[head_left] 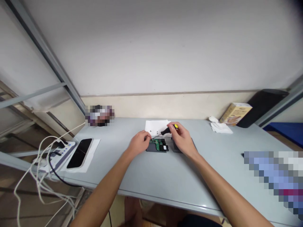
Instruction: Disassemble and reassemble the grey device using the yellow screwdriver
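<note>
A green circuit board (156,144) with black parts sits in a dark grey case piece (152,149) on the table. At its upper left corner is my left hand (139,142), fingers curled in a pinch; what lies between the fingertips is hidden. My right hand (181,139) grips a screwdriver (166,130) with a black handle and yellow end cap. Its thin shaft slants down left, the tip at the board beside my left fingertips. Partly under my right hand is another dark grey piece (176,148). Behind the board, a white paper (152,125) carries several tiny dark bits, possibly screws.
A phone (80,153) lies on white paper at left, beside a power strip (62,154) with tangled cables (39,183). Crumpled tissue (220,127), a yellow box (235,114) and a black object (262,105) stand back right. Blurred items occupy the back left and right side.
</note>
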Demonstrator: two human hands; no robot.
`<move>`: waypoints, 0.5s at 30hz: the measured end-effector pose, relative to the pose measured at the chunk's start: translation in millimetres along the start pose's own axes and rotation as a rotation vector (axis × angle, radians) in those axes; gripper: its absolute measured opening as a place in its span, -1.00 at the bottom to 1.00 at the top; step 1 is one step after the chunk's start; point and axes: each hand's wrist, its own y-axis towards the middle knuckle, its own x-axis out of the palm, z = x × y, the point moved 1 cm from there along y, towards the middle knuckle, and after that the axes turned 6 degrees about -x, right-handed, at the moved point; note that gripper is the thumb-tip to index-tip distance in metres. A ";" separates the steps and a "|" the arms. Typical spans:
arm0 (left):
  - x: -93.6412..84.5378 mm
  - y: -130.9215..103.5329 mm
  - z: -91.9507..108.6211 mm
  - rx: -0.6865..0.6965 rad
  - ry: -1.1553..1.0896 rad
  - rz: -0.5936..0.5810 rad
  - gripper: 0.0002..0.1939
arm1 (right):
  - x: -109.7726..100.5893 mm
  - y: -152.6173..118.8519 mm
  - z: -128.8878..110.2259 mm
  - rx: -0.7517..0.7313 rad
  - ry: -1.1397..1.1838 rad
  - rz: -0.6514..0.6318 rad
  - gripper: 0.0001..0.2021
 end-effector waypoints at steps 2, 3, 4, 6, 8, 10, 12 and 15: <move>1.4 0.7 -1.1 0.008 -0.012 -0.002 -0.70 | 0.2 0.5 -2.6 -0.018 -0.026 -0.041 -0.57; 2.0 1.0 -1.7 0.011 -0.018 -0.002 -0.70 | 0.5 1.2 -4.3 -0.035 -0.039 -0.064 -0.59; 2.6 1.3 -2.2 0.013 -0.023 -0.001 -0.70 | 0.9 2.1 -6.3 -0.055 -0.051 -0.087 -0.60; 3.3 1.6 -2.8 0.016 -0.027 -0.005 -0.71 | 2.2 4.9 -10.8 -0.084 -0.084 -0.141 -0.63; 3.5 1.7 -3.0 0.018 -0.029 -0.010 -0.73 | 4.4 8.7 -16.2 -0.095 -0.127 -0.202 -0.64; 3.5 1.8 -3.4 0.027 -0.032 -0.011 -0.74 | 8.1 13.3 -22.6 -0.105 -0.157 -0.259 -0.65; 3.8 1.9 -4.3 0.043 -0.040 -0.008 -0.75 | 13.9 18.6 -29.7 -0.143 -0.147 -0.299 -0.66; 4.5 2.2 -5.7 0.069 -0.048 -0.006 -0.76 | 26.5 26.1 -38.4 -0.202 -0.087 -0.325 -0.67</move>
